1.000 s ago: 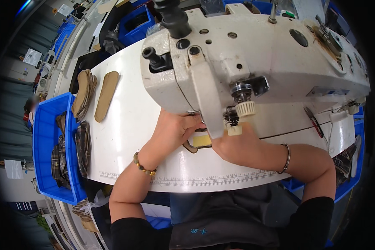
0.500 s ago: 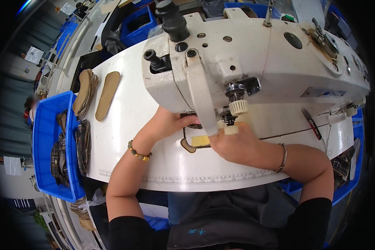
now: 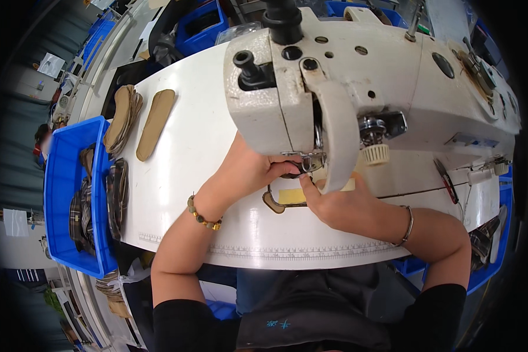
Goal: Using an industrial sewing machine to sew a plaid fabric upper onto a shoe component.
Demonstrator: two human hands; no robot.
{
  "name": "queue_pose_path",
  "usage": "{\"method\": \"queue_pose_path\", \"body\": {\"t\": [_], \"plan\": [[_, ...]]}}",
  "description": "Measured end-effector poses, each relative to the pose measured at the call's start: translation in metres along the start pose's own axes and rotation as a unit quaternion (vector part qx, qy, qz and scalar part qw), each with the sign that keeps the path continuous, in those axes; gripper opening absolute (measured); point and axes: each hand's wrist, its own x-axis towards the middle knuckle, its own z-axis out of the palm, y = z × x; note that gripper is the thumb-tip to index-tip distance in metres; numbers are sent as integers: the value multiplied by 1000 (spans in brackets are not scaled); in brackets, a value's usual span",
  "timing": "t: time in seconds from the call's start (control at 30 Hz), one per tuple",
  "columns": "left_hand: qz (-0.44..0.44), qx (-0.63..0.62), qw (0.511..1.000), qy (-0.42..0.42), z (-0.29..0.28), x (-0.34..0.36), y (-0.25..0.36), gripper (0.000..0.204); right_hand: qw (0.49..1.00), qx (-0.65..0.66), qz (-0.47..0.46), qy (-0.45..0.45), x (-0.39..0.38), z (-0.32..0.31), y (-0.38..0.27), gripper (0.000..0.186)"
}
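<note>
Under the needle area of a white sewing machine (image 3: 299, 105), my left hand (image 3: 249, 170) pinches a dark-edged fabric piece between thumb and fingers. The fabric piece (image 3: 273, 203) shows a tan tip on the near side, beside a yellow patch (image 3: 291, 196) on the bed. My right hand (image 3: 343, 202) is closed on the piece's edge from the right, its index fingertip close to the presser foot (image 3: 311, 161). The machine's curved lever partly hides the right hand's other fingers. A beaded bracelet (image 3: 204, 218) circles my left wrist, a metal bangle (image 3: 409, 226) the right.
Sole-shaped brown pieces (image 3: 121, 120) are stacked at the left, with a single one (image 3: 156, 125) alongside. A blue bin (image 3: 102, 258) there holds plaid pieces. Red-and-black snips (image 3: 446, 180) lie to the right. A ruler strip (image 3: 293, 254) runs along the table's near edge.
The view has shifted, so the machine appears farther right. My right index finger now reaches out toward the presser foot, and the hands are close together at the fabric piece.
</note>
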Motion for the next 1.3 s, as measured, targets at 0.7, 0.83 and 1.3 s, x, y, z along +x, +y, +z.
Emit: {"method": "queue_pose_path", "body": {"t": [0.7, 0.83, 1.3], "plan": [[1, 37, 999, 24, 4, 4, 6, 25, 999, -35, 33, 20, -3, 19, 5, 35], [-38, 21, 999, 26, 6, 3, 8, 24, 999, -18, 22, 15, -4, 18, 8, 18], [-31, 19, 998, 50, 9, 3, 7, 20, 994, 25, 80, 67, -6, 21, 7, 23]]}}
